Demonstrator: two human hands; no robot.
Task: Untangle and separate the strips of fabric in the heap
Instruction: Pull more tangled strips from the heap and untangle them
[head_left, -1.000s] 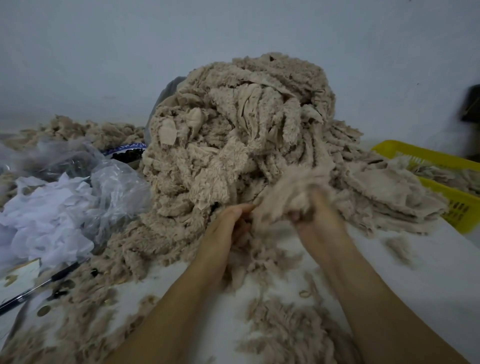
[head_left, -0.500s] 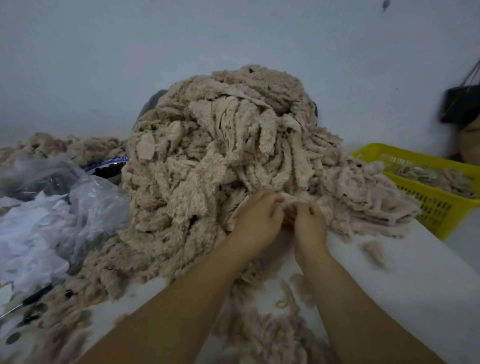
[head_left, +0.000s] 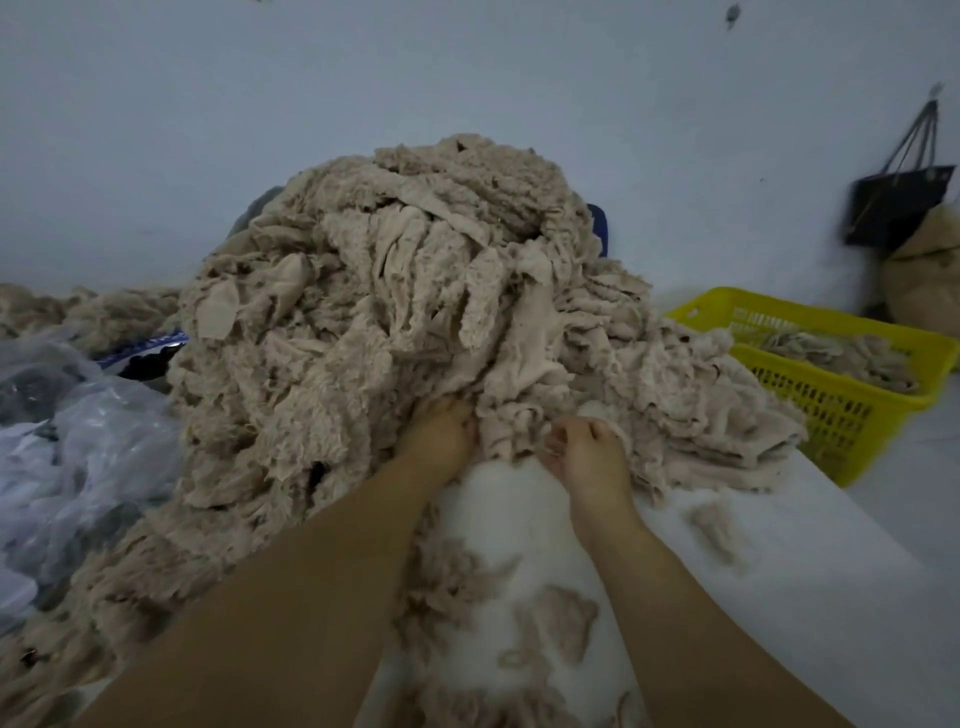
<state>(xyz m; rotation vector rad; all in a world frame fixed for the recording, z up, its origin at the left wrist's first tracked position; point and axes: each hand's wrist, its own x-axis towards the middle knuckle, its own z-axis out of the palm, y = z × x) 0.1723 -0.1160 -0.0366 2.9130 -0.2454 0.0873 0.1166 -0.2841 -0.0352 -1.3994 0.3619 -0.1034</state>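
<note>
A person's two bare hands work at the foot of a tall heap (head_left: 405, 291) of beige fabric strips piled on a white table (head_left: 831, 597). The right hand (head_left: 587, 452) is curled almost closed, its fingers (head_left: 597, 431) bent under and pinching a strip (head_left: 514, 428) at the heap's lower edge. The left hand (head_left: 441, 431) is pushed into the fabric just beside it, palm down. Its fingertips are buried under the folds, so whether they grip anything cannot be made out.

Both forearms reach in from the bottom edge, bare and cut off by the frame, and draw close together at the wrists. The heap stands at the middle of the table, against a pale wall. It spreads right to touch a yellow basket (head_left: 841, 410) that holds more beige cloth. The heap's back side is out of sight, and only a sliver of something blue shows behind its right shoulder.

Loose scraps (head_left: 561, 618) lie on the table between and below the arms. Crumpled clear plastic bags (head_left: 78, 441) lie at far left, their contents blurred. A black bag (head_left: 893, 202) hangs on the wall at far right.
</note>
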